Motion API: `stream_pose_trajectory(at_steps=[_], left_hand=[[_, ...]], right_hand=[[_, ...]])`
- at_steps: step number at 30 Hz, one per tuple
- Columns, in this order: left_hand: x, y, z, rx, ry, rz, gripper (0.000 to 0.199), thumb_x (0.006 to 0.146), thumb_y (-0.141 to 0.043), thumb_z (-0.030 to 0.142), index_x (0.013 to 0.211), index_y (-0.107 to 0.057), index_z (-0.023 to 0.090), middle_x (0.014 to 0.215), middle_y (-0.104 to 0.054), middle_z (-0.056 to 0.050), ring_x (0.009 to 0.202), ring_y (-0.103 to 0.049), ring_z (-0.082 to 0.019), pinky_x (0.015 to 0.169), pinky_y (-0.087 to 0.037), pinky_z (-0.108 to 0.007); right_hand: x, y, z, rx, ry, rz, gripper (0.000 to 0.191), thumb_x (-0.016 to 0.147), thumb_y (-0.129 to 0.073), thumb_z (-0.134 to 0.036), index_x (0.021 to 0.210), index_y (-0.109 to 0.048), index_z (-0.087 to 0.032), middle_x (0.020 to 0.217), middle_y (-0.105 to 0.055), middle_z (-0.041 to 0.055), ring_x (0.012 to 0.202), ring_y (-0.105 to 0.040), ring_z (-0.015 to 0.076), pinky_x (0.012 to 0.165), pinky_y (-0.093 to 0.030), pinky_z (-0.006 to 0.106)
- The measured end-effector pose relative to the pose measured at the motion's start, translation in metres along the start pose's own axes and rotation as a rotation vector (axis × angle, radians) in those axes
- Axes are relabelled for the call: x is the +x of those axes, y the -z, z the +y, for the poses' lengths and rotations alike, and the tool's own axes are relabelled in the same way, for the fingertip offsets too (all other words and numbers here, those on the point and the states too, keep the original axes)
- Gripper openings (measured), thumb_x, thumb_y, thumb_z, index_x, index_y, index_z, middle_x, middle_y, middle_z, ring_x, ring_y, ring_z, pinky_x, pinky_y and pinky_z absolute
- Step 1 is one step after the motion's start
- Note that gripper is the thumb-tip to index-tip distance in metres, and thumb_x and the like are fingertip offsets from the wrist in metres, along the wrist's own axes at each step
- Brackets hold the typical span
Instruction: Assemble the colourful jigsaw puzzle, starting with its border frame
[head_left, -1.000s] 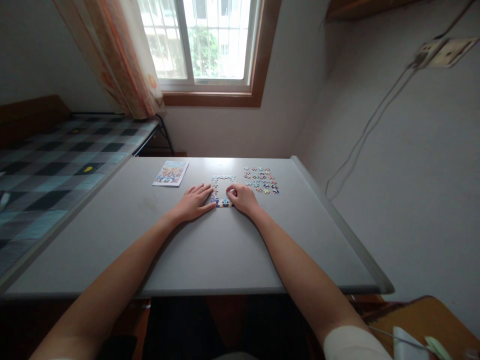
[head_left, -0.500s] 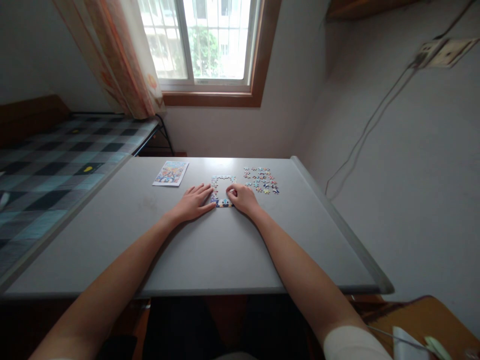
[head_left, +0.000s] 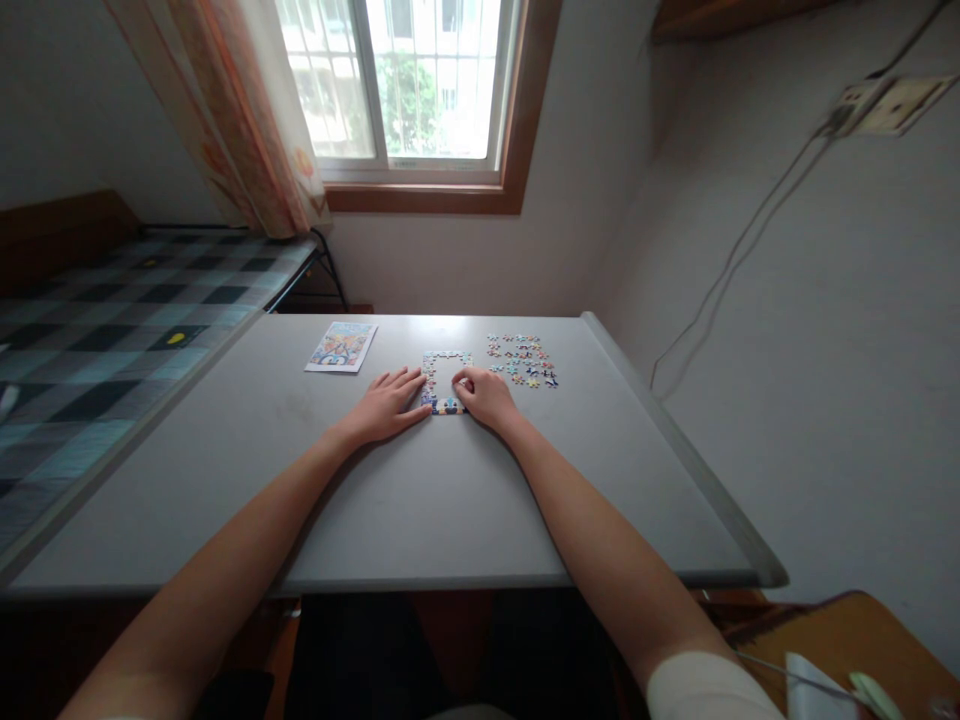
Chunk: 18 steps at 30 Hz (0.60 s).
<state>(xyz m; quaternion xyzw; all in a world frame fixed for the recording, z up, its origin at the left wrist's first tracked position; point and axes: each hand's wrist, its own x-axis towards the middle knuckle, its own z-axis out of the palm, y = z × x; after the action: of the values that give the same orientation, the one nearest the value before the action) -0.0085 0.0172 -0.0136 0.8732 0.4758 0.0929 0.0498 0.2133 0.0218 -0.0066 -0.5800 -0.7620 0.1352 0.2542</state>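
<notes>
A partly joined jigsaw frame (head_left: 448, 407) lies on the grey-white table (head_left: 420, 510), its middle showing bare tabletop. My left hand (head_left: 386, 405) rests flat with fingers spread, its fingertips and thumb touching the frame's left side. At the frame's right side, my right hand (head_left: 486, 396) is closed, thumb and index finger pinched together; whatever is between them is too small to name. This hand covers part of the frame's right edge. Loose puzzle pieces (head_left: 533, 382) lie in rough rows to the right of the frame.
A printed picture card (head_left: 341, 347) lies at the table's back left. Beyond the left edge is a bed with a checked cover (head_left: 210, 275). A wooden stool (head_left: 862, 635) with items on it stands at the lower right. A cable (head_left: 720, 275) hangs along the right wall.
</notes>
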Motion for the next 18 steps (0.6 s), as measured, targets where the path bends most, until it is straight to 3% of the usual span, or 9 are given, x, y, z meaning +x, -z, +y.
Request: stream_pose_trajectory(at_steps=[18], left_hand=[[-0.0003,0.0039,0.0031,0.007,0.010,-0.019,0.067,0.092,-0.033,0.061,0.145,-0.038,0.020,0.154,-0.031,-0.006,0.143,-0.024,-0.025,0.116,-0.017,-0.043]], right_hand=[[-0.0002,0.0008,0.0011,0.009,0.008,0.011,0.019,0.083,-0.054,-0.025,0.092,-0.071,-0.023,0.078,-0.069,0.0007,0.075,-0.060,0.0151,0.074,-0.038,0.026]])
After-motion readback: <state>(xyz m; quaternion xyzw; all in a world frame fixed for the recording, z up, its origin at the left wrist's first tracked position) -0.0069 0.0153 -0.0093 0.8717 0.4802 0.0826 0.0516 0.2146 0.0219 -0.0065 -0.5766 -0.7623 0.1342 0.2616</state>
